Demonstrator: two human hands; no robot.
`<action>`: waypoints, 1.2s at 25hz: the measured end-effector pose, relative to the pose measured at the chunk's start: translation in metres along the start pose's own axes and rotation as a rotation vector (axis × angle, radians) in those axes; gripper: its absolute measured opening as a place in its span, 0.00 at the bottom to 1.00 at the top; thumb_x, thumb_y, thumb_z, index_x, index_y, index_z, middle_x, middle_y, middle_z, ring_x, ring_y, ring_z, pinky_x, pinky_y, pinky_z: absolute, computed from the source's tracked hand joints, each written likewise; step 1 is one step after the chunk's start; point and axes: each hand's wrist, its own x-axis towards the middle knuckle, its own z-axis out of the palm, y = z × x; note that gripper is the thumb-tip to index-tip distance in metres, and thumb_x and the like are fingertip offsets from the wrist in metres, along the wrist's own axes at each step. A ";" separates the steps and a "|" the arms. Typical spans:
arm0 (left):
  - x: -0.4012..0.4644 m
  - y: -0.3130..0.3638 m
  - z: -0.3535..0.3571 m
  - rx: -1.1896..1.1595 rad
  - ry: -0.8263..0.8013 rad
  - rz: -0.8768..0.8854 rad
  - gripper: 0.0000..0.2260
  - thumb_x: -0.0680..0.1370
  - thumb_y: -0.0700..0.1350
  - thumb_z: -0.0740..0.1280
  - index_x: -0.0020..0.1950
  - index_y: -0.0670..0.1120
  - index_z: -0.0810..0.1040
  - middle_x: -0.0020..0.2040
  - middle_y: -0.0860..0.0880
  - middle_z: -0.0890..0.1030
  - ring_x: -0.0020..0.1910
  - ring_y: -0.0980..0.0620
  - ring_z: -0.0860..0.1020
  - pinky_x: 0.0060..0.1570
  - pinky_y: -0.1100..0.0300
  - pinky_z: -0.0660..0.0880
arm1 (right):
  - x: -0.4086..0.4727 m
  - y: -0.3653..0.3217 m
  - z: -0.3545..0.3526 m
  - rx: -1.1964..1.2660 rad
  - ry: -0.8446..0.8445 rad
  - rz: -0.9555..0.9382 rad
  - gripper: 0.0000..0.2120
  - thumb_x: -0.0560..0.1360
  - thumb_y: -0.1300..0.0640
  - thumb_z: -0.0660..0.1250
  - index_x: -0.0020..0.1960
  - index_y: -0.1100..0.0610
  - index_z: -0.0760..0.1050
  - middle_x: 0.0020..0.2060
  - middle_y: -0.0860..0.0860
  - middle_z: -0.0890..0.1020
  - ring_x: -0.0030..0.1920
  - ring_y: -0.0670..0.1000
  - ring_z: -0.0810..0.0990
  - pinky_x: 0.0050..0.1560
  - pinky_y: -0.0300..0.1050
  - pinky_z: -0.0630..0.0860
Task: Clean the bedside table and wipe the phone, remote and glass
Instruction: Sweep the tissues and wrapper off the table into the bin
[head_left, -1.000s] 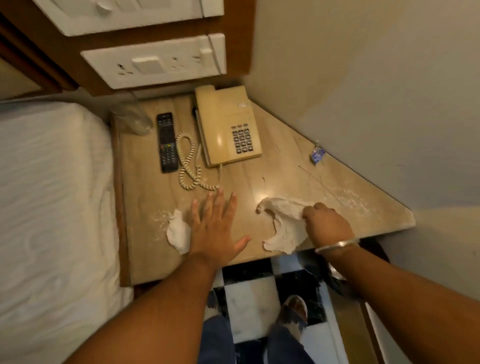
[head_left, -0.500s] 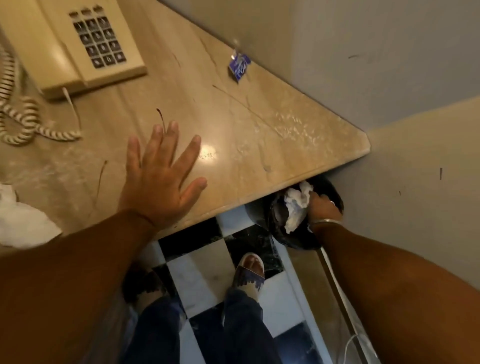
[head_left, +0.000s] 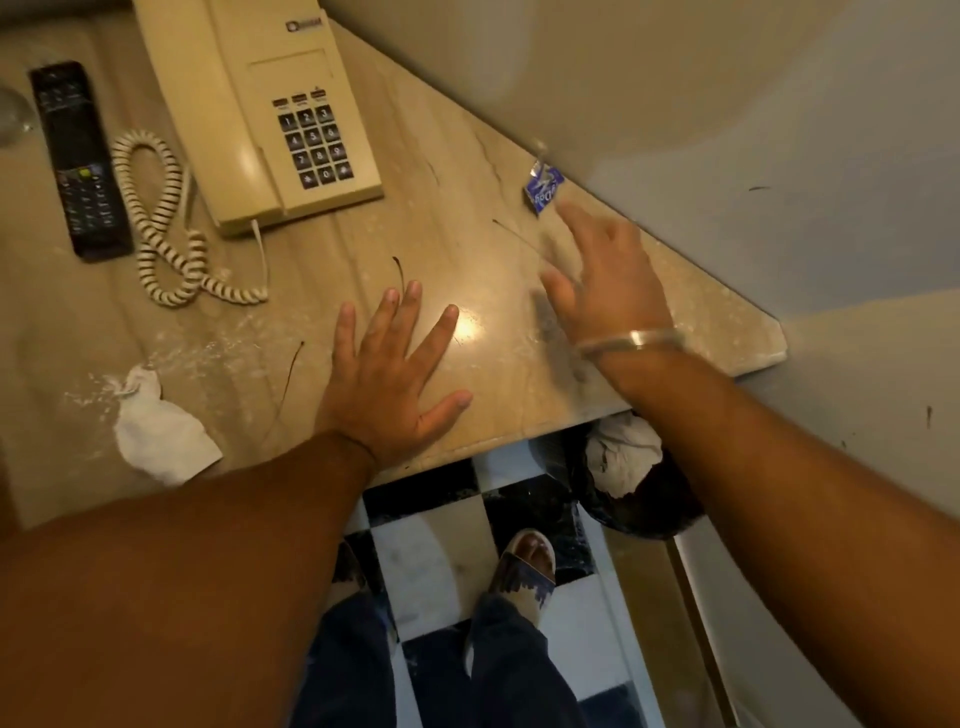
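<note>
The tabletop (head_left: 493, 270) under my left hand (head_left: 387, 374) looks like polished beige marble, glossy enough to throw a glare spot, dusted with white powder. Phone (head_left: 270, 104) is smooth cream plastic with a ribbed coiled cord (head_left: 161, 218). Remote (head_left: 78, 161) is matt black plastic. Crumpled white tissue (head_left: 158, 431) is soft paper. Shiny metal bangle (head_left: 631, 340) on my right wrist, and a glossy blue foil sachet (head_left: 543, 189).

Glass (head_left: 11, 117) cut off by left edge, only a sliver visible. Right hand (head_left: 597, 280) motion-blurred, fingers indistinct. Bin (head_left: 639, 499) partly hidden under bedside table (head_left: 727, 332)
</note>
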 end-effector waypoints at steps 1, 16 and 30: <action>-0.001 -0.001 0.001 -0.007 0.013 -0.003 0.37 0.78 0.69 0.50 0.82 0.53 0.49 0.82 0.42 0.50 0.81 0.41 0.51 0.76 0.35 0.43 | 0.031 -0.008 0.010 -0.075 -0.038 -0.006 0.28 0.76 0.48 0.66 0.73 0.45 0.61 0.68 0.58 0.68 0.61 0.58 0.75 0.61 0.52 0.74; 0.000 -0.002 0.001 -0.051 0.022 -0.015 0.38 0.77 0.67 0.54 0.82 0.50 0.49 0.82 0.40 0.51 0.81 0.40 0.51 0.76 0.35 0.45 | -0.156 0.137 0.032 -0.023 -0.067 0.100 0.12 0.74 0.60 0.69 0.57 0.59 0.77 0.48 0.58 0.78 0.50 0.57 0.78 0.49 0.51 0.76; -0.070 -0.058 -0.038 -0.017 0.020 -0.112 0.39 0.76 0.69 0.53 0.82 0.51 0.51 0.82 0.43 0.55 0.81 0.42 0.55 0.75 0.34 0.44 | -0.220 -0.022 0.037 0.192 -0.100 0.117 0.20 0.77 0.55 0.63 0.67 0.60 0.70 0.59 0.59 0.78 0.58 0.59 0.77 0.58 0.55 0.75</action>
